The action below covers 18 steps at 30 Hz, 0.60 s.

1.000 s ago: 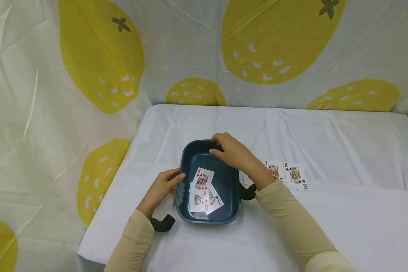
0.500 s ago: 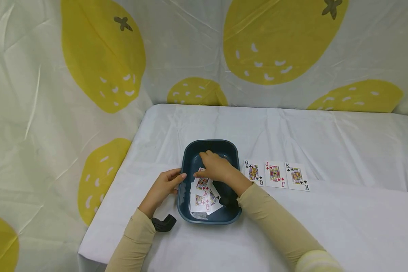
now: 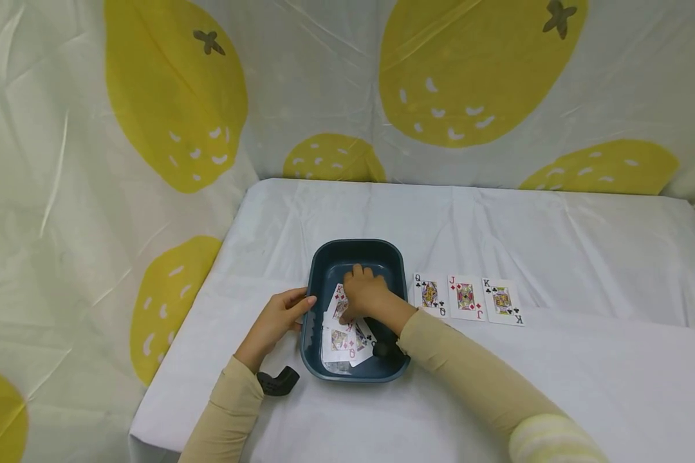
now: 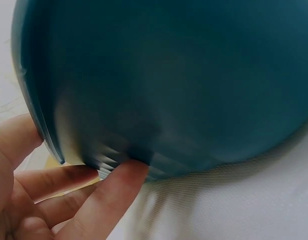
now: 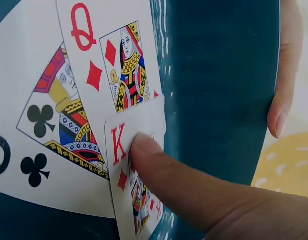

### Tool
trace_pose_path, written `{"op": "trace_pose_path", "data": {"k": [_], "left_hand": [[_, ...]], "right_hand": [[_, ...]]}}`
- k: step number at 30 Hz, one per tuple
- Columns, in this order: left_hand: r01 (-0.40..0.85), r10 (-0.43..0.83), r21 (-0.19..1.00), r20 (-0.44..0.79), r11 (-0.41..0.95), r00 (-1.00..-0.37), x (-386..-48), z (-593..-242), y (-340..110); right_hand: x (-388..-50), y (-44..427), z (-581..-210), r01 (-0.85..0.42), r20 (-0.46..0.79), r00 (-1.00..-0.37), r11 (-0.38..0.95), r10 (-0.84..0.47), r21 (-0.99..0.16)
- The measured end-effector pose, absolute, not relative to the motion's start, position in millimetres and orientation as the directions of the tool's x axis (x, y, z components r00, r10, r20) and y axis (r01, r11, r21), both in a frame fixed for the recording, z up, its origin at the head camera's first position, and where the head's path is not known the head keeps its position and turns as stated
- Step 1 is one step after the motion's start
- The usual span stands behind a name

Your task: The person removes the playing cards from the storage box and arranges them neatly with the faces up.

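Note:
A dark blue rectangular plastic basin (image 3: 390, 257) stands on the white cloth. My left hand (image 3: 275, 321) holds its left side, thumb at the rim and fingers against the outside wall. Inside the basin my right hand (image 3: 370, 296) grips the king of diamonds (image 5: 123, 200). The thumb presses the card's face, and the card looks bowed; the other fingertips are hidden in the right wrist view. Under the king lie the queen of diamonds (image 5: 126, 75) and a jack of clubs (image 5: 74, 135), overlapping.
To the basin's right, a face-up row holds the queen of clubs (image 3: 430, 296), jack of diamonds (image 3: 466, 298) and king of clubs (image 3: 502, 301). A black wrist device (image 3: 278, 381) sits by the left wrist. A lemon-patterned curtain (image 3: 318, 77) hangs behind the table.
My right hand has moved from the basin's far right rim down and left onto the king of diamonds, which now tilts. The row of cards came into full view. My left hand stays put.

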State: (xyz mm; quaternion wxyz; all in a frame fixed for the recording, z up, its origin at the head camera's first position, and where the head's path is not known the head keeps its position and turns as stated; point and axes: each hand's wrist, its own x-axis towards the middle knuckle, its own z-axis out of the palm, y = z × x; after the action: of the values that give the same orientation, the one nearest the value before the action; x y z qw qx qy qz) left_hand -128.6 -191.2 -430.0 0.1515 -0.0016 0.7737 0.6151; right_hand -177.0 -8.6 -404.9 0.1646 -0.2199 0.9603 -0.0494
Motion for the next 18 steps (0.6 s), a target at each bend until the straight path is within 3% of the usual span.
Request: {"op": "trace_pose_path", "data": {"k": [4, 8, 18], "left_hand": [[-0.177, 0.172, 0.952, -0.224, 0.250, -0.959, -128, -432, -192], [-0.177, 0.172, 0.954, -0.222, 0.242, -0.960, -128, -432, -192], [-0.191, 0.206, 0.955, -0.238, 0.227, -0.949, -124, -416, -188]], "right_hand": [[-178, -9, -406, -0.371, -0.271, -0.872, 0.912, -0.407, -0.174], [-179, -8, -407, -0.339, -0.217, -0.893, 0.907, -0.394, -0.251], [-185, -2, -396, -0.296, -0.069, -0.894, 0.699, -0.443, -0.651]]}}
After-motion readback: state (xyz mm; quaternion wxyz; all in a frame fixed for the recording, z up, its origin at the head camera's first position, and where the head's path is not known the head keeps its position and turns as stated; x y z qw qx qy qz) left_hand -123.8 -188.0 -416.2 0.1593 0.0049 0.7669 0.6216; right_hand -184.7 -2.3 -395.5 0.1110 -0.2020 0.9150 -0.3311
